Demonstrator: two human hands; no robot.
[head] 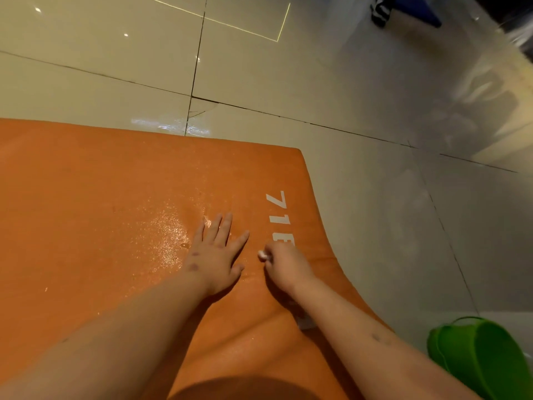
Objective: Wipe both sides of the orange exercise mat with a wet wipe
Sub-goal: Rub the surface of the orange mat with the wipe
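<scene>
The orange exercise mat (101, 197) lies on a glossy tiled floor (331, 82), with white lettering (278, 217) printed near its far right corner (the last characters hidden by a hand). The left hand (215, 252) rests flat on the mat, fingers spread, beside a wet, glistening patch (164, 235). Just to its right, the right hand (285, 267) curls its fingers round a small white wet wipe (262, 254) against the mat. A green bucket (484, 356) sits on the floor off the mat's right edge.
</scene>
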